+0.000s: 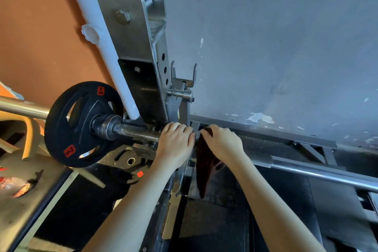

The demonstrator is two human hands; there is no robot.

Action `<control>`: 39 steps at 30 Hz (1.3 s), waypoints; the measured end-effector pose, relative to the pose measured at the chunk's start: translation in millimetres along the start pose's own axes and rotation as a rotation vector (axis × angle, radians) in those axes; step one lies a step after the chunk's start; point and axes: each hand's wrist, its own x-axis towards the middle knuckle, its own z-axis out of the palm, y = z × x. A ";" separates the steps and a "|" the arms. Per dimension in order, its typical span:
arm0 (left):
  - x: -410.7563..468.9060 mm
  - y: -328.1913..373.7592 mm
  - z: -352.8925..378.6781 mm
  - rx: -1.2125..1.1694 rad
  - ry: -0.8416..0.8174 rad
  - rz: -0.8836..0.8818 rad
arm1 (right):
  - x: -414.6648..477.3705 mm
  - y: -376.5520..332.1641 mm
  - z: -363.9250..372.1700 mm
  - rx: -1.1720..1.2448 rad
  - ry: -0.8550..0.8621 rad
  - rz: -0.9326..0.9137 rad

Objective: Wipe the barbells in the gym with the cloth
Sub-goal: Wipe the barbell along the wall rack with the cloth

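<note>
The left hand (176, 141) curls over the barbell (137, 132), gripping its knurled shaft just left of the rack's bracket. Just right of that bracket, the right hand (222, 141) clamps the dark red cloth (204, 170) onto the bar, with the cloth's long tail hanging down on the near side. Further left, a black weight plate (75, 127) sits on the sleeve, and the rack upright (143, 47) rises on the far side. I think the loose tail could snag on the bracket during a stroke. If the bar rolls, fingers so close to the metal could get pinched.
</note>
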 end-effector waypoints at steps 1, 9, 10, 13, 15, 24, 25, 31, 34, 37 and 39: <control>-0.4 0.2 0.1 -0.005 0.011 -0.010 | -14.1 3.0 8.1 -0.123 0.194 -0.078; -7.9 3.2 -1.1 -0.054 0.007 -0.035 | 17.8 -12.6 -4.2 0.024 -0.025 0.176; -8.8 3.9 -1.0 -0.060 0.002 -0.047 | 13.2 -11.8 -1.9 0.062 -0.010 0.164; -8.5 3.0 -0.3 -0.063 0.014 -0.054 | -32.5 -2.5 16.0 -0.102 0.339 -0.100; -8.9 2.2 0.0 -0.074 0.040 -0.057 | -50.3 -1.0 21.2 -0.206 0.471 -0.178; -15.1 2.6 1.3 -0.071 0.033 -0.047 | -35.6 -7.8 11.4 -0.071 0.294 -0.016; -16.0 3.0 0.1 -0.069 0.030 -0.048 | -56.0 -6.9 16.9 -0.114 0.373 -0.099; -19.7 2.6 -4.5 -0.082 -0.032 -0.047 | -16.9 -25.3 -2.5 -0.034 0.204 0.199; -21.3 2.4 -5.9 -0.091 -0.048 -0.039 | -20.1 -20.4 -19.2 0.008 0.318 0.185; -21.6 2.6 -9.6 -0.096 -0.077 -0.023 | -27.3 -20.3 -40.9 0.188 0.583 0.050; -22.1 1.7 -9.7 -0.109 -0.080 -0.023 | -22.3 -22.5 -55.0 0.279 0.708 -0.019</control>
